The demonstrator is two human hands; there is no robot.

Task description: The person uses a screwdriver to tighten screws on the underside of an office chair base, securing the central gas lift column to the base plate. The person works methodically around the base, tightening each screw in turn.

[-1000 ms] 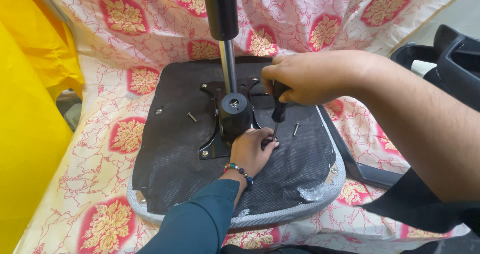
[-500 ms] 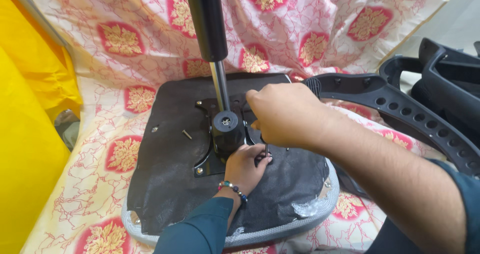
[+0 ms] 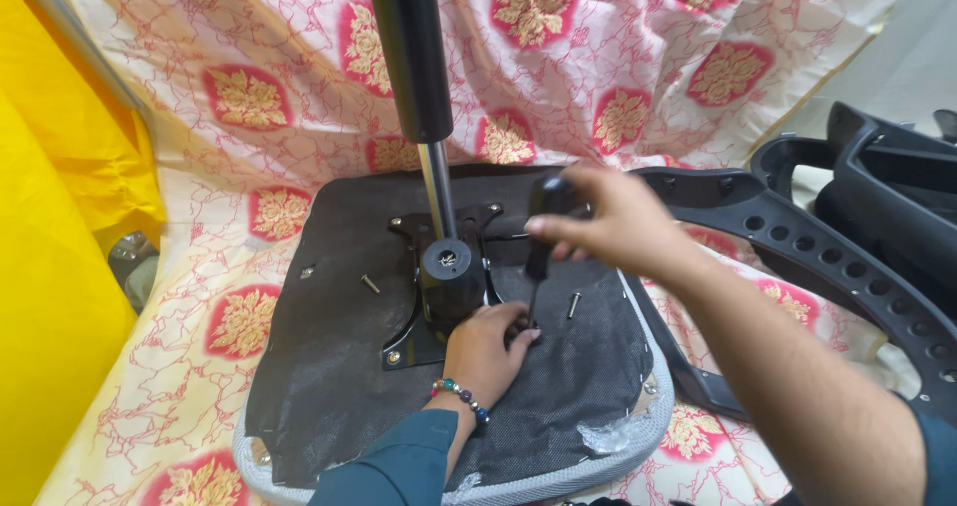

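Here the upturned chair seat (image 3: 329,396), its underside covered in dark fabric, lies on a bedsheet (image 3: 618,57) patterned with red and gold flowers. A black metal mounting plate (image 3: 414,341) is fixed at the middle of the seat, and a gas-lift column (image 3: 424,117) rises from it toward the top of the view. The right hand (image 3: 608,222) is wrapped around the black handle of a screwdriver (image 3: 543,232), fingers clamped shut on it, the shaft pointing down to the edge of the plate. The left hand (image 3: 488,351) rests on the seat at the foot of the shaft, fingers curled together around the tip; whether they pinch a screw I cannot tell. One loose screw (image 3: 573,305) lies just right of the shaft, another loose screw (image 3: 370,284) left of the plate. A black plastic chair frame (image 3: 797,247) lies to the right, partly on the sheet, and yellow cloth (image 3: 50,267) hangs on the left.
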